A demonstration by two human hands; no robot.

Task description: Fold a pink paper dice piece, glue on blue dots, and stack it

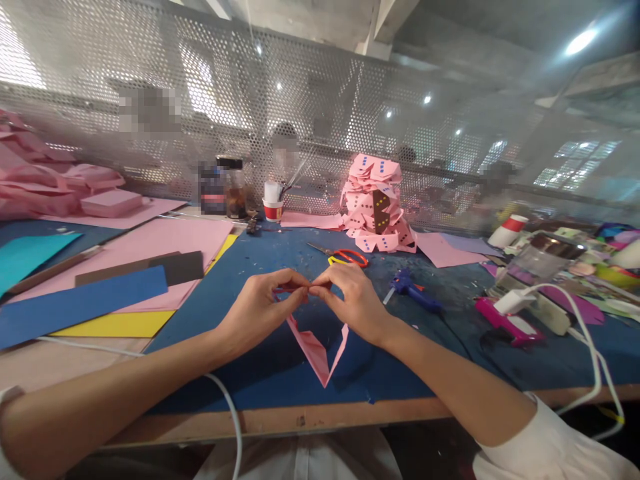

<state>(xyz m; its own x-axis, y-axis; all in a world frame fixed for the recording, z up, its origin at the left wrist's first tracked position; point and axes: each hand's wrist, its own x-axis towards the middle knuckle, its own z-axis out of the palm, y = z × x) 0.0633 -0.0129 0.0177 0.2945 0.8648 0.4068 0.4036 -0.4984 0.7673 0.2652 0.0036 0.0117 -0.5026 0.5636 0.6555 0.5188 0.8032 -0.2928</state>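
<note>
Perforated metal [225, 73] backs the blue surface [273, 380]. At the frame's centre, left hand [265, 303] and right hand [357, 300] each keep a fingertip grip pinched on a bent pink paper [313, 352], its point hanging below. Uneven pulling could crease or tear it; the glue gun [415, 292], right of centre, might burn straying fingers if hot. No writing is readable, even on the red-and-white cup [273, 211].

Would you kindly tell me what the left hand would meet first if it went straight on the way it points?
Most likely the right hand, directly ahead of the left hand above the folded pink paper; whether they already touch is hard to tell.
</note>
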